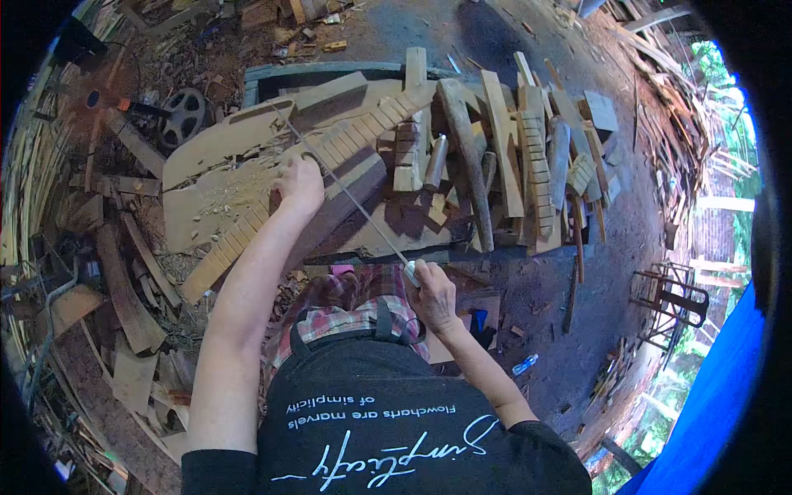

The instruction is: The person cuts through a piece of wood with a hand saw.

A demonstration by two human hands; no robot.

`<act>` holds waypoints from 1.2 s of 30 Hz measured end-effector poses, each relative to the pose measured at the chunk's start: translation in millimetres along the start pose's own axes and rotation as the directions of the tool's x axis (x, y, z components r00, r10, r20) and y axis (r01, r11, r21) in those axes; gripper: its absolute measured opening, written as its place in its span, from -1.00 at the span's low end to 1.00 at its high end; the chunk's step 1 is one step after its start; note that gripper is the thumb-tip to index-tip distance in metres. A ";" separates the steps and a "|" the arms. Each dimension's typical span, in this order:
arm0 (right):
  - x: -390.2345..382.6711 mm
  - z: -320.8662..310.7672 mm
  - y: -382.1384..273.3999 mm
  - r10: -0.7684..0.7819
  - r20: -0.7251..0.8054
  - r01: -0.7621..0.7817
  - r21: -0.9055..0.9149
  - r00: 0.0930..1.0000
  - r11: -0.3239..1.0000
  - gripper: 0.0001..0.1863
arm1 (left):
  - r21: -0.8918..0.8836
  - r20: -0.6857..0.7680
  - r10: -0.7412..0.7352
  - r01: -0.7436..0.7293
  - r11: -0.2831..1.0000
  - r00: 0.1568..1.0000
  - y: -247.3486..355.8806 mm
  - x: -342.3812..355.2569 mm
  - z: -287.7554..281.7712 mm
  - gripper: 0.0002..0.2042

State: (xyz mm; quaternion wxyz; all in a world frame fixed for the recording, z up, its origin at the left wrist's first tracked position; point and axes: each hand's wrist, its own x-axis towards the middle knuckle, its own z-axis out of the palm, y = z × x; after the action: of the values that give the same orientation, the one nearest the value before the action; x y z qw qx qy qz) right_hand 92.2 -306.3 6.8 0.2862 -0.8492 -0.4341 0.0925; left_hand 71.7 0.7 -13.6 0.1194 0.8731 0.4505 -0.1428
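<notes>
A long wooden strip [363,128] with evenly spaced cuts across it lies slantwise over the workbench. My left hand [301,183] is closed over the strip near its middle, fingers curled and partly hidden. In my right hand [434,295], close to my body, is the pale handle of a long, thin, straight tool [363,210], which looks like a handsaw seen edge-on. Its blade crosses the strip just right of my left hand and reaches toward the far left. Alongside the strip, on its near side, sits a thick dark timber [342,206].
Several wood pieces lie on the right of the bench, among them another notched strip [535,165], a debarked branch [466,157] and a small metal cylinder [437,161]. A broad, worn board [214,186] lies left. Scrap planks [124,280] crowd the floor; a plastic bottle [525,364] lies right.
</notes>
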 end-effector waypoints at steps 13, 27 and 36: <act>60.4 23.2 -22.1 0.005 0.016 -0.008 0.145 1.000 0.989 -0.80 | 0.047 0.049 0.114 -0.116 0.992 0.992 -2.6 -0.5 -1.3 -0.74; 48.0 26.1 -8.0 0.011 0.034 -0.017 0.178 0.999 0.984 -0.79 | 0.108 0.056 0.119 -0.124 0.986 0.991 0.0 -4.6 -4.4 -0.72; 98.5 41.0 -20.7 0.026 0.000 -0.025 0.147 1.000 0.989 -0.79 | 0.067 0.002 0.178 -0.178 0.982 0.984 2.3 -3.1 -1.9 -0.70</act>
State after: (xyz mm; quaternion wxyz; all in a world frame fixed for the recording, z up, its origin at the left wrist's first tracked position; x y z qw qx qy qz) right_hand 121.1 -202.3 -6.0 0.3474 -0.8313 -0.4149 0.1269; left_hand 72.2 -2.3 -10.5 0.1014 0.9138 0.3658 -0.1448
